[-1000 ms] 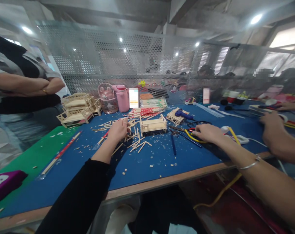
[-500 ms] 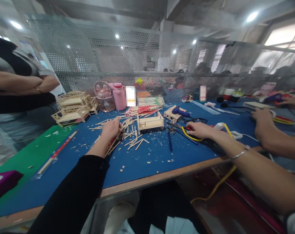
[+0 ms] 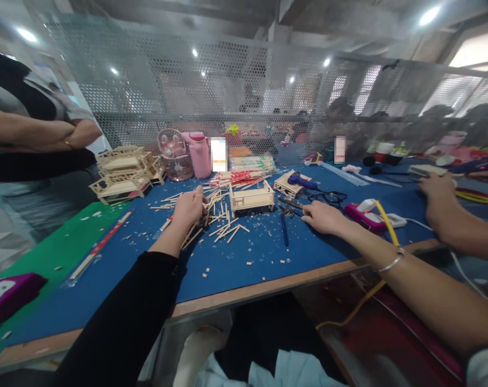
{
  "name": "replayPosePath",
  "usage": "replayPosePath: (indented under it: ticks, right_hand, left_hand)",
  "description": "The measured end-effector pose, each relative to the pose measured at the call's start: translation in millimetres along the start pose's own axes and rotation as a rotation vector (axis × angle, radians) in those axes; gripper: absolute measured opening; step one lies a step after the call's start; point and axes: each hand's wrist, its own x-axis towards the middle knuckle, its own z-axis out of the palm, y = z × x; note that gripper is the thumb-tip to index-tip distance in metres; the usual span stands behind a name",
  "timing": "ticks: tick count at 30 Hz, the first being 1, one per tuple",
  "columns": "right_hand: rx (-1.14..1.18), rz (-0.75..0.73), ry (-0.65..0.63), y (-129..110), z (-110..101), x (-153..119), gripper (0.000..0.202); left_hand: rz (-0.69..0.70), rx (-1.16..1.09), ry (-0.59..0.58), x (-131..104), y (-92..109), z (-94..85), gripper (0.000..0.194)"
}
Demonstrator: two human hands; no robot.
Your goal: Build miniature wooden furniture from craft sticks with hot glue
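Observation:
My left hand [image 3: 188, 208] is closed over the left part of a pile of thin wooden sticks [image 3: 217, 213]; what its fingers hold is hidden. To the right, my right hand [image 3: 323, 216] is wrapped round the handle end of dark-jawed pliers [image 3: 291, 203], whose jaws point left. A second tool with blue handles [image 3: 285, 230] lies just left of it. Between my hands stands a small wooden frame model [image 3: 252, 199] with posts and rails. Behind it on the right, a blue glue gun [image 3: 302, 181] rests on another wooden piece [image 3: 285, 186].
Stacked wooden models [image 3: 123, 174] stand at the back left beside a pink bottle [image 3: 200, 156] and a clear pink jug [image 3: 176, 161]. A purple power strip [image 3: 365, 217] with a yellow cord lies right. Another person's hand [image 3: 439, 191] is farther right; a person with folded arms stands left.
My right hand has closed over the pliers, and the yellow and blue handles beside it no longer show. The purple power strip is more visible. My left hand remains at the sticks.

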Motion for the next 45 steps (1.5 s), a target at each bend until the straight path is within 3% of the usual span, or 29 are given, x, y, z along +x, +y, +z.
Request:
replayPosePath:
  ticks: [5,11,18,23,26,30,36,39,42,45]
  right_hand:
    - [0.044,0.076,0.049,-4,0,-4,0.028]
    - [0.191,0.169,0.07,1,-7,-19,0.031]
    - [0.546,0.146,0.403,14,-13,-54,0.037]
    - [1.031,0.19,0.542,6,-12,-72,0.044]
    - [1.343,0.009,0.479,-2,-12,-70,0.052]
    - [1.475,-0.187,0.304,-16,-20,-62,0.066]
    - [1.372,-0.274,0.283,-19,-60,-29,0.062]
    - [1.357,-0.26,0.153,-11,-80,-11,0.058]
    - [1.45,-0.261,-0.003,-9,-82,-10,0.047]
    - [1.547,-0.305,-0.031,-20,-71,-21,0.044]
  left_hand:
    - [0.012,0.023,-0.01,1,-1,1.6,0.066]
    - [0.022,0.041,0.04,3,-4,3.3,0.047]
    - [0.065,0.002,0.064,-1,0,5.3,0.039]
    - [0.131,0.016,0.034,-5,8,8.3,0.036]
    - [0.145,0.028,-0.004,-8,12,7.5,0.034]
    - [0.148,0.024,0.008,-11,15,5.4,0.034]
    - [0.161,0.017,0.07,-8,11,8.2,0.038]
    - [0.152,0.001,0.062,-7,10,6.4,0.036]
    - [0.168,-0.088,0.111,-16,24,2.0,0.039]
    - [0.264,-0.272,0.07,-41,58,5.0,0.048]
